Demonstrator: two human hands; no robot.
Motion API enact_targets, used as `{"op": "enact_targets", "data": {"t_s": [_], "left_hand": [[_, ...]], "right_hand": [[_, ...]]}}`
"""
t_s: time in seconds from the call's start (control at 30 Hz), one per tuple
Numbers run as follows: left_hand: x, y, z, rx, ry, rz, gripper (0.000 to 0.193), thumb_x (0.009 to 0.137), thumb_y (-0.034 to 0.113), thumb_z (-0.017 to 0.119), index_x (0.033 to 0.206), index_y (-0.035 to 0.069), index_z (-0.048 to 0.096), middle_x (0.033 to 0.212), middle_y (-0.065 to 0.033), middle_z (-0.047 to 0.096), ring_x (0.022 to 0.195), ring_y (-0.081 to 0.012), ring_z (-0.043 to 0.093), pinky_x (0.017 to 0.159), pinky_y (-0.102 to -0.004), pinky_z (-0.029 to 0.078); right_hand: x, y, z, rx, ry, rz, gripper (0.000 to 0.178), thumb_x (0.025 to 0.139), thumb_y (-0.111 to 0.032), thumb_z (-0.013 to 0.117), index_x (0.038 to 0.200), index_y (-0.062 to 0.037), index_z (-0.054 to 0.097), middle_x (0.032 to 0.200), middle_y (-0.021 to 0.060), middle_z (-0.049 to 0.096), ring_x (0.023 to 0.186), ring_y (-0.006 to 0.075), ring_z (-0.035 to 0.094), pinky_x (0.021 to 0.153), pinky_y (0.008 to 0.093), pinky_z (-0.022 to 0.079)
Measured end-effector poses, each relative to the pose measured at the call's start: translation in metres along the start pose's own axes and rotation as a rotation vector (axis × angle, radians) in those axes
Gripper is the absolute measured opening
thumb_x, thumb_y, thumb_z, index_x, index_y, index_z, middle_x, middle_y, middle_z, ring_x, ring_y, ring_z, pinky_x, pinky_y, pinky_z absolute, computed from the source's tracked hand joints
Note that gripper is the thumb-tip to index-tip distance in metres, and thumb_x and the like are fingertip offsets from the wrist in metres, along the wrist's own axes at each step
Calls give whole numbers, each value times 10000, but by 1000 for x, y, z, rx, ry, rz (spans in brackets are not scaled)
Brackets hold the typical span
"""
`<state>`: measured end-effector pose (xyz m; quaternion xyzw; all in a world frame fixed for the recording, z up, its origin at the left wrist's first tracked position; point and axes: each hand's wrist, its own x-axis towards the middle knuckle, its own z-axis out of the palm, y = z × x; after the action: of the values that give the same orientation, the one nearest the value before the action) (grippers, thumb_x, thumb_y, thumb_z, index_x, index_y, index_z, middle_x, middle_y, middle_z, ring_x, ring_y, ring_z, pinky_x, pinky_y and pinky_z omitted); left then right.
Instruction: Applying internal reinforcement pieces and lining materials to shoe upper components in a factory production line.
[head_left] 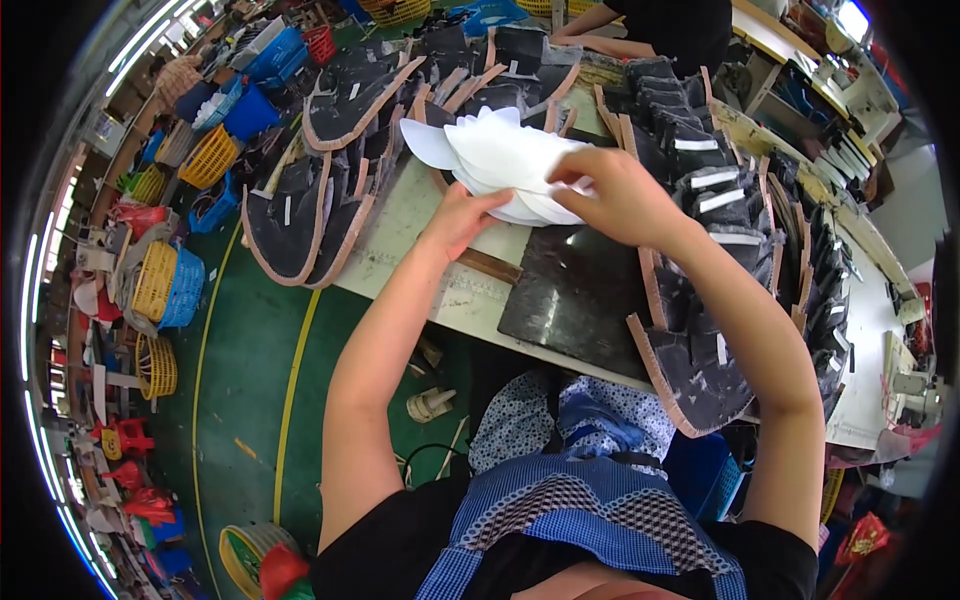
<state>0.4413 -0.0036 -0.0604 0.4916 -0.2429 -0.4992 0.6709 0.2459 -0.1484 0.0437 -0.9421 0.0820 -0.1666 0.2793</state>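
Observation:
A fanned stack of thin white curved pieces (505, 150) is spread above the worktable. My left hand (465, 218) grips its near left edge, thumb on top. At the stack's right side my right hand (618, 195) is closed, with thumb and fingertips pinched together against the white pieces; whether a single piece is between them cannot be made out. Just below the hands lies a dark, shiny flat slab (575, 290) on the table. Black shoe-upper pieces with tan edges (290, 215) lie in overlapping piles to the left, and more black uppers (700, 370) are stacked to the right.
The pale worktable (455, 300) ends just in front of my apron. Another person's arm (610, 45) rests beyond the piles. Yellow baskets (208, 155) and blue bins (250, 112) stand on the left. A green floor (250, 360) with yellow lines runs beside the table.

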Motion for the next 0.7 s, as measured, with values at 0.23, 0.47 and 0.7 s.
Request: {"op": "enact_targets", "data": {"t_s": [0.23,0.47,0.7], "left_hand": [[4,8,-1,190,73,188,407,935,240,729,1261,29,608,1185,-46,661,1080,-112,597,876,-288,478],[7,5,-5,250,33,278,412,950,246,718,1253,-13,611,1170,-66,676,1079,-131,601,914,-312,476],[15,-7,-25,262,39,183,495,931,238,739,1311,-39,585,1272,-95,656,1147,-171,604,987,-316,464]], "right_hand": [[103,-11,60,-305,33,119,371,787,-420,763,921,-78,708,967,113,706,888,314,698,754,426,547],[108,-9,55,-387,-6,108,352,831,-406,723,914,-66,686,949,111,690,868,318,690,736,441,543],[82,33,3,153,441,305,172,879,-193,664,900,-32,721,800,115,709,767,234,706,703,355,567]]}}
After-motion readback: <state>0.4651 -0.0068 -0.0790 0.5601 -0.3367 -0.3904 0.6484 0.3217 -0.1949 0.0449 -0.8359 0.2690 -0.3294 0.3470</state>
